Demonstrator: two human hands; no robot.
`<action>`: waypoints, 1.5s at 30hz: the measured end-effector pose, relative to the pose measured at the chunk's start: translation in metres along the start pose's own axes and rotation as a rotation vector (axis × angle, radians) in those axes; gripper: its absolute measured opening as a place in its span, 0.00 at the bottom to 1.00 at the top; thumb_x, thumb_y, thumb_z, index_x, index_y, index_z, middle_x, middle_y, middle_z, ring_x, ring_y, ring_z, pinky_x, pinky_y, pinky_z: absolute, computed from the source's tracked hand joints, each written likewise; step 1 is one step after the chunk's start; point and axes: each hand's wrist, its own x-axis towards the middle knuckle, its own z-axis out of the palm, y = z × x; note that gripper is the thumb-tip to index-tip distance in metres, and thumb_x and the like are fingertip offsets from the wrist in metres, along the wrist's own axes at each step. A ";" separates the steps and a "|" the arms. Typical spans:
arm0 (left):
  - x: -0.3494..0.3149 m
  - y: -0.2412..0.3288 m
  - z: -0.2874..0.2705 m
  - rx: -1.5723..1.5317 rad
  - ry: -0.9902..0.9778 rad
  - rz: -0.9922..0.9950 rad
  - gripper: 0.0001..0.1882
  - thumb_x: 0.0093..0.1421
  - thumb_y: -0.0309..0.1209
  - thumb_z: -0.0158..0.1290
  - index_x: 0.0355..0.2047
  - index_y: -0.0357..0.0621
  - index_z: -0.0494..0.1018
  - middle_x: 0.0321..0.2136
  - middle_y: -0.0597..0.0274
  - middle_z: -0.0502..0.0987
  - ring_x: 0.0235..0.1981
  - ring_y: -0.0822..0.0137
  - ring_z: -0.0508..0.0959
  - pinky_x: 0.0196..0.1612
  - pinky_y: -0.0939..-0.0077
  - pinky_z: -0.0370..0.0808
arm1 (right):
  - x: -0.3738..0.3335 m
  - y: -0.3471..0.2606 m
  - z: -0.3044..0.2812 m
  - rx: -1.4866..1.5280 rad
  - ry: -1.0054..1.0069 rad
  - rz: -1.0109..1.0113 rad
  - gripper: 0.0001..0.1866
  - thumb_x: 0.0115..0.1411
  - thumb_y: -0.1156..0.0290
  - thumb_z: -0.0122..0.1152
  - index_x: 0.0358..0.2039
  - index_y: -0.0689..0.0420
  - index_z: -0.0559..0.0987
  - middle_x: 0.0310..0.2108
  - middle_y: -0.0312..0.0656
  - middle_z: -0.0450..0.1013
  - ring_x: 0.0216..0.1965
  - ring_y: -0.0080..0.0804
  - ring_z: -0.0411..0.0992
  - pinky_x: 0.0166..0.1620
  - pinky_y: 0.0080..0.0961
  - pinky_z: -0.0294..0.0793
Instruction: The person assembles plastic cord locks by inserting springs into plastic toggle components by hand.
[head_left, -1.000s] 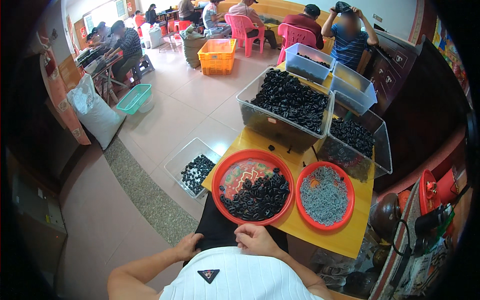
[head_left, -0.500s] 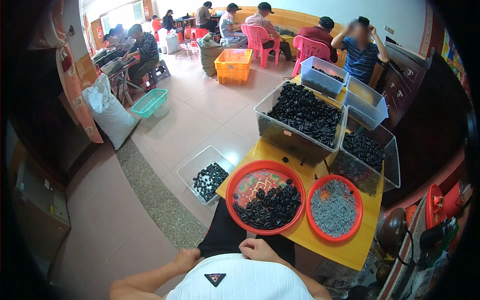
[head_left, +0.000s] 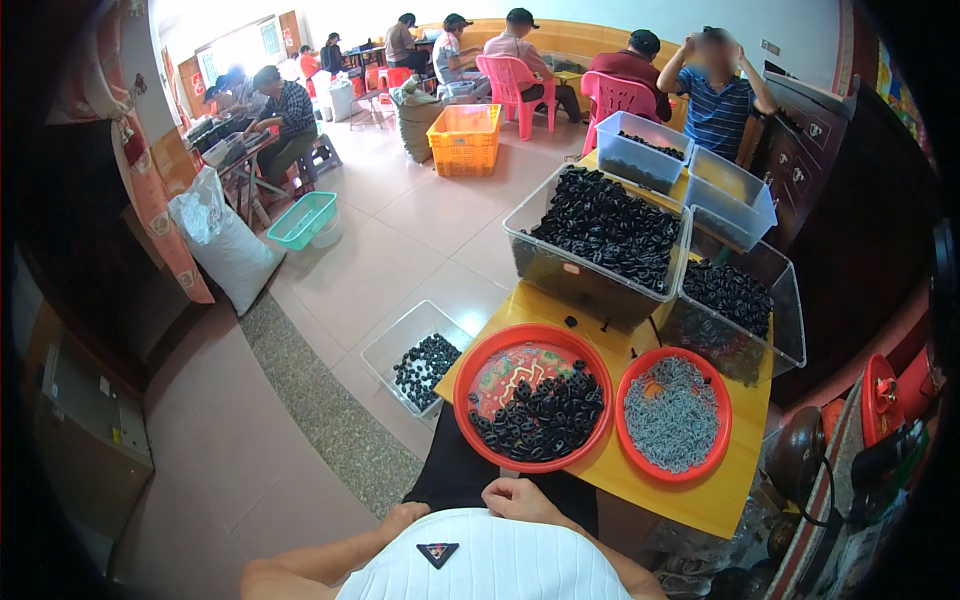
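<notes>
My right hand (head_left: 513,497) rests in my lap at the edge of my white shirt (head_left: 500,560), its fingers curled closed; whatever may be inside is hidden. My left hand (head_left: 402,522) lies beside the shirt over my dark trousers (head_left: 450,470), its fingers mostly out of sight. Just beyond the right hand, a round red tray (head_left: 462,415) with a patterned bottom holds a heap of small black oval parts (head_left: 540,412). To its right, a smaller red tray (head_left: 722,440) is full of grey screw-like pieces (head_left: 672,425). Neither hand touches the trays.
On the yellow table (head_left: 690,505) stand a large clear bin (head_left: 590,285) of black parts and several other plastic bins. A clear box (head_left: 385,350) of small dark pieces sits left of the table. An orange crate (head_left: 465,155), a white sack (head_left: 228,240) and seated people (head_left: 720,100) are farther off.
The view has shifted slightly. My left hand has drawn in a little to the right, closer to the shirt. My right hand stays almost where it was.
</notes>
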 end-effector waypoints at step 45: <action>-0.025 0.039 -0.023 0.118 -0.157 -0.349 0.14 0.46 0.29 0.50 0.34 0.38 0.72 0.34 0.44 0.73 0.38 0.52 0.74 0.39 0.65 0.70 | -0.010 -0.008 -0.006 -0.045 -0.027 -0.028 0.07 0.54 0.72 0.51 0.31 0.62 0.74 0.21 0.35 0.68 0.23 0.18 0.66 0.27 0.15 0.65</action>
